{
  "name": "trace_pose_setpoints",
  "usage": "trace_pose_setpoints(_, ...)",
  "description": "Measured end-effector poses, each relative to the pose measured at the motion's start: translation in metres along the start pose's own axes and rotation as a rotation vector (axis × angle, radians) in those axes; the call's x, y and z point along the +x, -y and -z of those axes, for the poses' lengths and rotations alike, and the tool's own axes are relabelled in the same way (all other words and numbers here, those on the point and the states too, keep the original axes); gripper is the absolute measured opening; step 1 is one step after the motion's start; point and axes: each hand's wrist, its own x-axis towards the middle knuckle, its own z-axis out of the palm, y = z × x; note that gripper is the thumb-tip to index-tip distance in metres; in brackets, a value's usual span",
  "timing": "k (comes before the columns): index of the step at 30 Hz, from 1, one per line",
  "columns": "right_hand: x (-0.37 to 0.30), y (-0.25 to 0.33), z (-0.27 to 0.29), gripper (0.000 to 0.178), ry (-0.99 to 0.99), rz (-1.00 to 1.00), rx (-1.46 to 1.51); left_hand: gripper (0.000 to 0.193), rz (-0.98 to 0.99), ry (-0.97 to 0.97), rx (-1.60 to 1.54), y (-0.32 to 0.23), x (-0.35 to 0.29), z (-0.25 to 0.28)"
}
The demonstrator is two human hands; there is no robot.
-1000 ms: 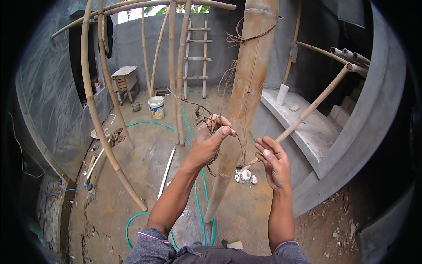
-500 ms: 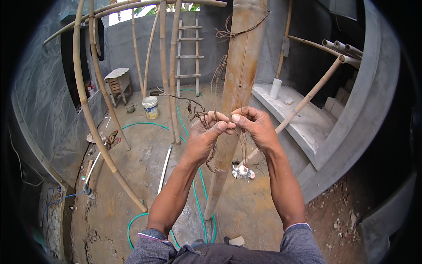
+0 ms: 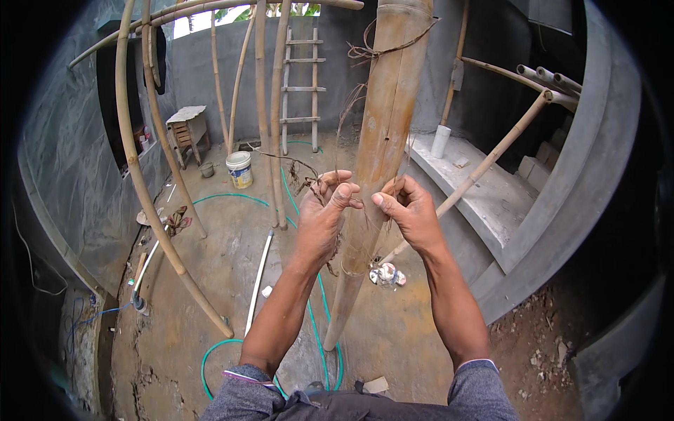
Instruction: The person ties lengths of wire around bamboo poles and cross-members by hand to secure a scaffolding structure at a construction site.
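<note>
A thick bamboo pole (image 3: 386,133) stands slightly tilted in front of me. Thin brown strands that look like rusty wire (image 3: 300,165) hang tangled about my left hand (image 3: 324,214), at the pole's left side. That hand is curled loosely round them, with thumb and fingertips a little apart. At the pole's right side, my right hand (image 3: 411,212) pinches a few thin strands between thumb and forefinger; their ends dangle below the fingers. Higher up, another brown wire loop (image 3: 404,48) is wrapped round the pole, its loose ends sticking out to the left.
Slender bamboo poles (image 3: 133,161) and a wooden ladder (image 3: 302,90) stand at the left and back. A white bucket (image 3: 239,170) and a green hose (image 3: 321,302) are on the wet floor. A slanting bamboo brace (image 3: 491,156) crosses before a concrete ledge (image 3: 467,175) at the right.
My hands have drawn apart, from nearly touching in front of the pole to either side of it. The left fingers have loosened; the right hand keeps its pinch.
</note>
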Motion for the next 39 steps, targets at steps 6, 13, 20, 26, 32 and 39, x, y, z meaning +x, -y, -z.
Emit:
trace_pose_setpoints(6,-0.003,-0.014,-0.017,0.019,-0.187,0.114,-0.301,0.078,-0.168,-0.099,0.612,0.021,-0.046,-0.012)
trace_pose_setpoints(13,-0.003,-0.015,-0.020,0.021,-0.233,0.179,-0.423,0.039,-0.021,0.018,0.707,0.018,-0.043,0.002)
trace_pose_setpoints(20,-0.007,-0.018,-0.018,0.027,-0.245,0.144,-0.474,0.040,0.126,-0.039,0.461,0.017,-0.045,0.001)
trace_pose_setpoints(26,-0.007,-0.016,-0.020,0.030,-0.281,0.197,-0.607,0.044,0.182,-0.039,0.339,0.016,-0.048,-0.017)
trace_pose_setpoints(32,-0.008,-0.022,-0.018,0.030,-0.282,0.279,-0.663,0.029,0.136,-0.109,0.273,0.034,-0.037,-0.016)
trace_pose_setpoints(39,-0.015,-0.034,-0.006,0.019,-0.219,0.217,-0.389,0.022,0.226,-0.132,0.281,0.034,-0.041,-0.029)
